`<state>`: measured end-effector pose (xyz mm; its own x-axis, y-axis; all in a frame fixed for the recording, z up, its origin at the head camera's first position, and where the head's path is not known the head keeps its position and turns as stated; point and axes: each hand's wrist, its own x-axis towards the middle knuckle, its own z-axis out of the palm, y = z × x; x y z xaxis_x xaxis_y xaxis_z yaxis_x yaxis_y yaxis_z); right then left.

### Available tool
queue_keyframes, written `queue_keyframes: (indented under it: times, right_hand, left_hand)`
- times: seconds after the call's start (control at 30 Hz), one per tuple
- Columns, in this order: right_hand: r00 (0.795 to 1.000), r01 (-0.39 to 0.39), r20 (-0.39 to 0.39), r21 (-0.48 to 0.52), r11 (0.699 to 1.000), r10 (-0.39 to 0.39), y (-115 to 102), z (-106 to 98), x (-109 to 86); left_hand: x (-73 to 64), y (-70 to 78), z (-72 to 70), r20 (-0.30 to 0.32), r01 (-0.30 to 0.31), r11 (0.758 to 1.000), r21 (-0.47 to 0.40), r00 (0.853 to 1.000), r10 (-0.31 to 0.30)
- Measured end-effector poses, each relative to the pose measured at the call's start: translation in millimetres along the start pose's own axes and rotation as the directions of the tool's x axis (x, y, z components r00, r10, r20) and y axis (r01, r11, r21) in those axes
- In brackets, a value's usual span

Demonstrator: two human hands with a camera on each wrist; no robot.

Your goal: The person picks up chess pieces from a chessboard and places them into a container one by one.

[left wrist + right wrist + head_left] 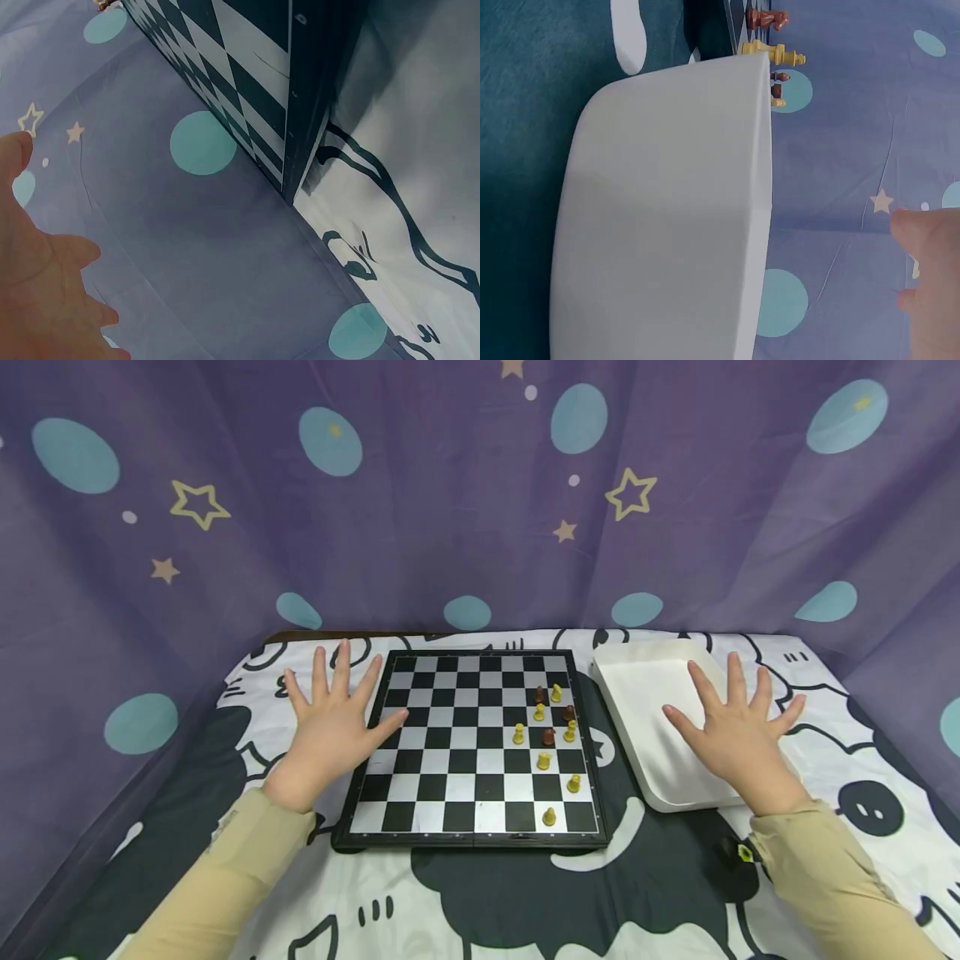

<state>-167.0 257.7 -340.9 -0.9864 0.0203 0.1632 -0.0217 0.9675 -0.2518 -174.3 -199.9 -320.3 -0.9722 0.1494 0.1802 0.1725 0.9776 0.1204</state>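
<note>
My left hand [326, 735] is held with fingers spread at the left edge of a black-and-white chessboard [468, 841], its thumb tip overlapping the squares. It grips nothing. Over the right part of a white tray [626, 735] my right hand [742, 735] is spread too, also holding nothing. Several yellow chess pieces, including a pawn [549, 817], stand on the board's right side among three red-brown ones, one of them a knight [548, 737]. The right wrist view shows the tray's outer wall [667, 187], with a yellow king [776, 54] behind it.
A cloth [525, 902] with black and white cartoon prints covers the table. Behind it hangs a purple curtain [450, 527] with stars and blue ovals. The tray stands just right of the board. A small dark object with a yellow mark [745, 853] is by the right cuff.
</note>
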Motion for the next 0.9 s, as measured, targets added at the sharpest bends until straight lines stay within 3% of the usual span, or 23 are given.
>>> queue_keyframes:
  times: [0.37, 0.9]
  right_hand:
    - [0.999, 0.032, 0.005, -0.036, 0.999, -0.032, -15, -2, 6.7]
    - [0.993, 0.116, -0.019, -0.013, 0.993, -0.116, -45, -2, 22.0]
  left_hand:
    - [3.9, 9.9, -2.2, 0.043, -0.001, 1.000, 0.014, 0.999, 0.000]
    - [15.7, 30.5, 4.8, 0.149, -0.121, 0.987, 0.104, 0.983, 0.105]
